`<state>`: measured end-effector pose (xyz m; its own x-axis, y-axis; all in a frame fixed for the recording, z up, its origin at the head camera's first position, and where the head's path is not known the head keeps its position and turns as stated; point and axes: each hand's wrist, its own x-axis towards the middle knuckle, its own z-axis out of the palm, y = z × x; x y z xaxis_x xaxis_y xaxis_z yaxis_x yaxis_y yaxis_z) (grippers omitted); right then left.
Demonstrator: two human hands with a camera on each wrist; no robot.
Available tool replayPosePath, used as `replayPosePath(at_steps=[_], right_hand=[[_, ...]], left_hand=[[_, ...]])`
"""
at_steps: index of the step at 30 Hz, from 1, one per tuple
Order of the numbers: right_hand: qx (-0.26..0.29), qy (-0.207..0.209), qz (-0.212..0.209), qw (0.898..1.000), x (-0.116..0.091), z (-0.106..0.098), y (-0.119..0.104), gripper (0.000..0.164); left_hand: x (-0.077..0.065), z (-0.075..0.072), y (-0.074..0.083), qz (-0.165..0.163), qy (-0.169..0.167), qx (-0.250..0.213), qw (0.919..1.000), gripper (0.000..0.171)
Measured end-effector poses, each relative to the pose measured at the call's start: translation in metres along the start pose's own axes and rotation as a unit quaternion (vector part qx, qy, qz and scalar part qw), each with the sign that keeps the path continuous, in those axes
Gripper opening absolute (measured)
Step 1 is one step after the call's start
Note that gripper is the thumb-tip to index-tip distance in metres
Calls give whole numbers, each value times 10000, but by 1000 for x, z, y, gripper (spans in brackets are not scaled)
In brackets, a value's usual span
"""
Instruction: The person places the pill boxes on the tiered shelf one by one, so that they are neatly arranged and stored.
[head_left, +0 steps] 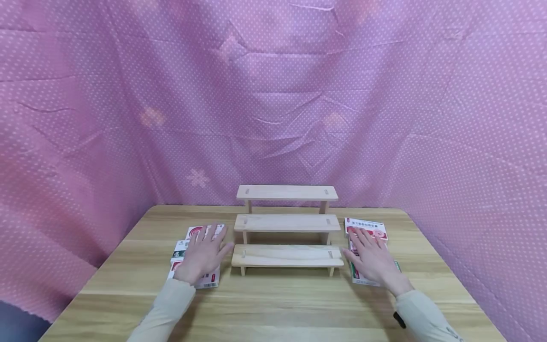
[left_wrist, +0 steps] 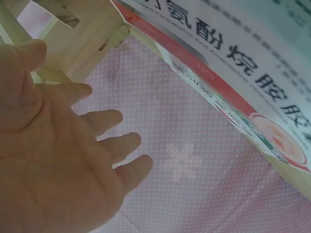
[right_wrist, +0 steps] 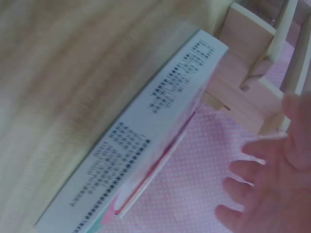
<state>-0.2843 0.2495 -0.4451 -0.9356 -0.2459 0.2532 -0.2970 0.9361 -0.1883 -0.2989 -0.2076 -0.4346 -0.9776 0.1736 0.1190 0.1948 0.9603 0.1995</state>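
Fingers spread, my left hand (head_left: 201,256) hovers over several medicine boxes on the left of the table; in the left wrist view a gap shows between the hand (left_wrist: 63,145) and a printed box (left_wrist: 233,63). Over the boxes on the right, my right hand (head_left: 372,259) is likewise held with straight fingers and nothing in it. A white box side with small print (right_wrist: 131,136) lies beside the right hand (right_wrist: 272,179) in the right wrist view. Between both hands stands a three-step wooden rack (head_left: 287,255). The hands partly hide the boxes.
The wooden table (head_left: 282,308) extends in front of the rack. A pink dotted cloth (head_left: 282,95) hangs behind the table and along both sides. The rack's top step (head_left: 287,192) is near the back edge.
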Motion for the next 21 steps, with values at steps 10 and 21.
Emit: replayPosePath(at_steps=[10, 21], right_hand=[[366, 1124, -177, 9928, 3, 5, 5, 56], [3492, -23, 937, 9324, 1, 2, 2, 40]], left_hand=[[3, 0, -11, 360, 1107, 208, 9930, 63], [-3, -15, -41, -13, 622, -1954, 9788, 48]])
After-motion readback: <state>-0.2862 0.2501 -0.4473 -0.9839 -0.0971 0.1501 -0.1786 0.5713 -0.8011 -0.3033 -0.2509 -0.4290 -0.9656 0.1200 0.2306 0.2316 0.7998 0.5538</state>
